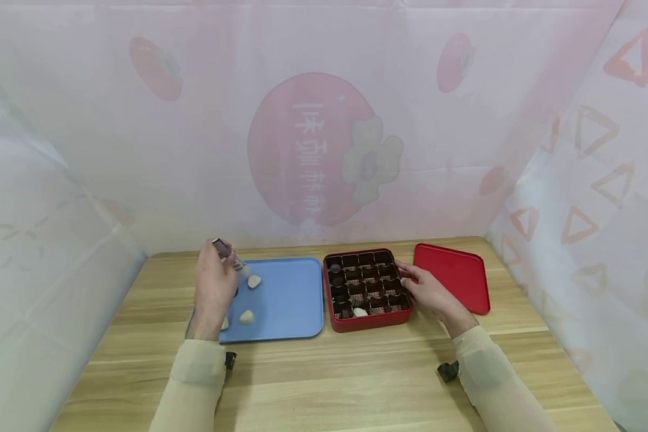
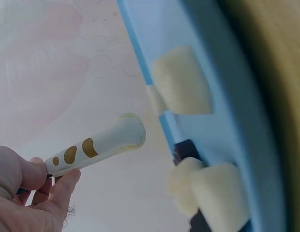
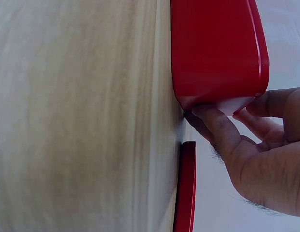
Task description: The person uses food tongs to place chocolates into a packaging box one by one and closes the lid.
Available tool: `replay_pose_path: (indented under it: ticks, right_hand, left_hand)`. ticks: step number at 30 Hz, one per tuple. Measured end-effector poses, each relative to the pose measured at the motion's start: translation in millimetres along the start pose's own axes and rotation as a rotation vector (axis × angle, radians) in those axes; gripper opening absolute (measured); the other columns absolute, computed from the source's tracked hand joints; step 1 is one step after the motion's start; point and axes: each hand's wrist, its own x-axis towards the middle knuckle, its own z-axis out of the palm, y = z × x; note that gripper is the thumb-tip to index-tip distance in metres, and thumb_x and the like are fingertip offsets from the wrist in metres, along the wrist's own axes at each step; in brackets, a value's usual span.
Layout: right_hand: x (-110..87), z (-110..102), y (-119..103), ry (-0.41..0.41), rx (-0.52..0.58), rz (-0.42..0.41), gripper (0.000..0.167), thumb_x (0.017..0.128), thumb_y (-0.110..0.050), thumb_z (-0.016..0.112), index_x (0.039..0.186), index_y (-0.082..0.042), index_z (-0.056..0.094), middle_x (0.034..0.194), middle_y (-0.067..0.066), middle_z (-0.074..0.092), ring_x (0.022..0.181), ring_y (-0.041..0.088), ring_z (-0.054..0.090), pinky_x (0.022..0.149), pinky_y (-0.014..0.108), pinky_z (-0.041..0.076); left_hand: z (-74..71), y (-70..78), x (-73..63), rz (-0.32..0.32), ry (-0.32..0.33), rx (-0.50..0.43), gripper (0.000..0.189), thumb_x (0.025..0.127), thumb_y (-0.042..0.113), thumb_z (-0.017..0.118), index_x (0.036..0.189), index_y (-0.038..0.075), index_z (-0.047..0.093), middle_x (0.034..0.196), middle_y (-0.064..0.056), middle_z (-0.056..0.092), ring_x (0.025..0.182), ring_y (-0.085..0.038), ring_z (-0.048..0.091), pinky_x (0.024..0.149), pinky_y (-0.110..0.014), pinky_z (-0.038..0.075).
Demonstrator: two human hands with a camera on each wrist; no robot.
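My left hand (image 1: 215, 287) pinches a white tapered tool (image 2: 99, 145) with gold spots and a wider far end, over the left part of the blue tray (image 1: 294, 294). Just beyond the tool's tip lies a white chocolate (image 1: 254, 281); another white chocolate (image 1: 246, 317) is nearer the front. In the left wrist view, pale chocolates (image 2: 220, 195) sit beside dark pieces (image 2: 185, 151). Fingers of my right hand (image 1: 429, 292) hold the right side of the red box (image 3: 215, 53). Dark chocolates (image 1: 336, 281) fill its left column, and a white one (image 1: 360, 312) sits in its front row.
To the right of the box, a red lid (image 1: 456, 276) lies on the wooden table (image 1: 324, 384). The blue tray stands close to the box's left side. Printed cloth (image 1: 194, 150) hangs behind and at both sides.
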Motion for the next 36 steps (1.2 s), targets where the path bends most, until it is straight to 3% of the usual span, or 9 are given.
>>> replay_pose_path:
  ticks: [7,13,17,23,30,36]
  right_hand:
    - [-0.9,0,-1,-0.004,0.021,0.006,0.061,0.124,-0.004,0.047,0.183,-0.002,0.033,0.178,0.040,0.046,0.159,0.056,0.059,0.125,0.049,0.061]
    - [-0.9,0,0,-0.004,-0.010,-0.003,0.061,0.124,-0.005,0.048,0.183,-0.002,0.034,0.178,0.040,0.046,0.164,0.057,0.053,0.132,0.057,0.055]
    - [-0.9,0,0,-0.004,-0.006,-0.007,0.061,0.124,-0.005,0.048,0.183,-0.001,0.034,0.178,0.040,0.046,0.164,0.057,0.053,0.131,0.055,0.056]
    - [-1.3,0,-1,-0.003,-0.010,-0.009,0.061,0.124,-0.006,0.047,0.183,-0.002,0.034,0.178,0.040,0.047,0.164,0.057,0.052,0.132,0.056,0.055]
    - [-0.8,0,0,-0.003,0.031,0.002,0.061,0.124,-0.004,0.047,0.183,-0.002,0.033,0.177,0.041,0.046,0.156,0.054,0.061,0.116,0.039,0.064]
    - [0.2,0,0,0.002,0.003,-0.003,0.061,0.123,-0.004,0.048,0.182,0.000,0.034,0.178,0.041,0.045,0.163,0.057,0.054,0.132,0.055,0.057]
  left_hand:
    - [0.5,19.1,-4.9,0.083,-0.022,-0.057,0.022,0.116,-0.012,0.055,0.136,-0.004,0.059,0.137,-0.026,0.066,0.134,-0.045,0.075,0.118,-0.058,0.069]
    - [8.9,35.9,-13.0,0.187,-0.045,-0.080,0.021,0.115,-0.015,0.051,0.132,-0.006,0.058,0.132,-0.027,0.065,0.132,-0.049,0.072,0.116,-0.060,0.070]
    - [15.1,46.9,-18.4,0.220,-0.060,-0.087,0.026,0.113,-0.020,0.048,0.131,-0.005,0.057,0.132,-0.025,0.064,0.131,-0.046,0.072,0.115,-0.058,0.071]
    - [20.8,62.8,-26.7,0.254,-0.099,-0.103,0.021,0.117,-0.014,0.051,0.133,-0.002,0.057,0.133,-0.023,0.064,0.127,-0.042,0.073,0.108,-0.057,0.072]
    - [29.4,82.8,-40.0,0.308,-0.139,-0.101,0.022,0.117,-0.012,0.055,0.136,-0.002,0.057,0.131,-0.022,0.067,0.123,-0.040,0.077,0.100,-0.051,0.074]
    - [38.9,98.3,-49.9,0.386,-0.148,-0.104,0.021,0.114,-0.013,0.062,0.132,-0.004,0.061,0.128,-0.020,0.069,0.114,-0.035,0.079,0.095,-0.041,0.076]
